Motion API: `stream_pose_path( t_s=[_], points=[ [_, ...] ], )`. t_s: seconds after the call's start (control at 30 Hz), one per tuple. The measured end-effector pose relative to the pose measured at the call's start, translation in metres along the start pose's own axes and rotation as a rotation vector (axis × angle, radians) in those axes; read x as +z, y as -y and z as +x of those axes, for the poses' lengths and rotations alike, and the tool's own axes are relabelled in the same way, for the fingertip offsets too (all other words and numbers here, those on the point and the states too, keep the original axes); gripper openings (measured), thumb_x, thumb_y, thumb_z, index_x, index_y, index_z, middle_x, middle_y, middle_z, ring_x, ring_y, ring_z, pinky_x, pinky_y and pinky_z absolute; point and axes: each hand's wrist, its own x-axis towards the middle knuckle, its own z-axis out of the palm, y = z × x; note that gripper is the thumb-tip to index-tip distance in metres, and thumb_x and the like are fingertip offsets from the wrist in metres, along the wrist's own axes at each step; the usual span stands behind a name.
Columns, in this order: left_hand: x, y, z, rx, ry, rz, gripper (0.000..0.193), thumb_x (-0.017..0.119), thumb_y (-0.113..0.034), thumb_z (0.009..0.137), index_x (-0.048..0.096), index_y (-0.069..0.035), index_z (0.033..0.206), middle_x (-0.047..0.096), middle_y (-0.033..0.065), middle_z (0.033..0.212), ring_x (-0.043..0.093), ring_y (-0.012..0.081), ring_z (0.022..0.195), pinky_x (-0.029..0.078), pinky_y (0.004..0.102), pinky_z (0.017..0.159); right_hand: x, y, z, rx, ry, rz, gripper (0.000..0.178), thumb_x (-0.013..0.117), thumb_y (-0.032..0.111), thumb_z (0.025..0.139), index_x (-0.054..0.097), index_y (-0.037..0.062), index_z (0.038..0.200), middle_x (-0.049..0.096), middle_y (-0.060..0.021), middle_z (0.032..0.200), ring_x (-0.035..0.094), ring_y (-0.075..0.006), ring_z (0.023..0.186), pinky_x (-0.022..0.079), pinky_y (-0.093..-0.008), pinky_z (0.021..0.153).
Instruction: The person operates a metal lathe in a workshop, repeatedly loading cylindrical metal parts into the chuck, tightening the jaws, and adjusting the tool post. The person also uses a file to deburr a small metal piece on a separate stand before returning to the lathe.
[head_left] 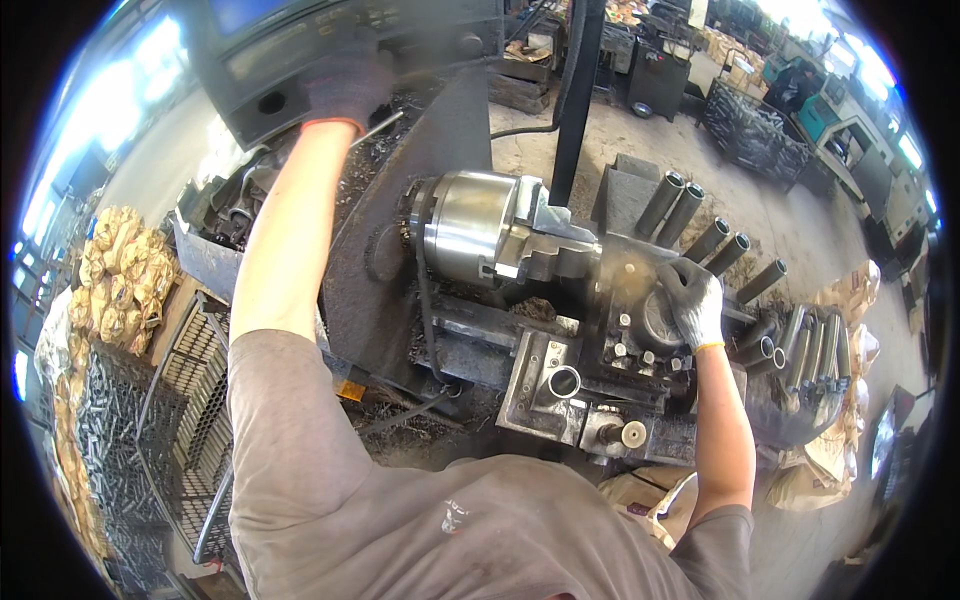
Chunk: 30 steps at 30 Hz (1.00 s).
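Observation:
My left hand (350, 88), in a dark glove with an orange cuff, is raised to the lathe's control panel (270, 62); its fingers are too dark and blurred to read. My right hand (694, 305), in a grey and white glove, rests over the tool post (630, 325) with fingers curled together. What they hold, if anything, is hidden. Between the hands sits the shiny lathe chuck (470, 228), its stepped jaws (548, 240) pointing right toward the tool post. A short metal ring or tube (564, 382) stands on the carriage in front.
Several dark metal tubes (708, 240) stand upright behind my right hand, and more tubes (815, 350) lie to its right. At left are a wire crate (190, 420), a heap of small metal parts (120, 440) and brown wrapped bundles (125, 265). A dark post (578, 110) rises behind the chuck.

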Motion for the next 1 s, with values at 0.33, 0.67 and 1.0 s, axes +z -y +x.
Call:
stream_pose_path(
  t_s=[0.33,0.67,1.0],
  points=[
    [-0.009,0.013,0.021,0.082,0.162,0.372,0.064,0.044,-0.048,0.102,0.047,-0.024,0.161,0.032,0.0087,0.175,0.047,0.0410,0.150,0.041,0.0569,0.119,0.007,-0.014,0.004,-0.032,-0.011,-0.140,0.030,0.065,0.037,0.099,0.082,0.0118,0.101,0.077,-0.0166,0.088,0.075,-0.0358,0.080,0.059,-0.0445,0.075],
    [0.003,0.024,0.018,0.202,0.099,0.333,0.064,0.045,-0.046,0.103,0.046,-0.020,0.161,0.036,0.0141,0.172,0.049,0.0415,0.148,0.041,0.0557,0.119,0.007,-0.018,0.007,-0.215,-0.004,-0.376,0.017,0.067,0.023,0.096,0.079,0.0190,0.107,0.076,-0.0089,0.102,0.075,-0.0310,0.083,0.059,-0.0455,0.067],
    [-0.008,0.024,-0.019,-0.101,0.083,0.173,0.054,0.044,-0.050,0.105,0.057,-0.018,0.146,0.050,0.0148,0.163,0.063,0.0398,0.134,0.051,0.0641,0.103,0.003,-0.002,0.011,0.049,0.027,-0.013,0.029,0.066,0.033,0.097,0.080,0.0079,0.097,0.076,-0.0190,0.089,0.074,-0.0377,0.082,0.056,-0.0439,0.074]
  ],
)
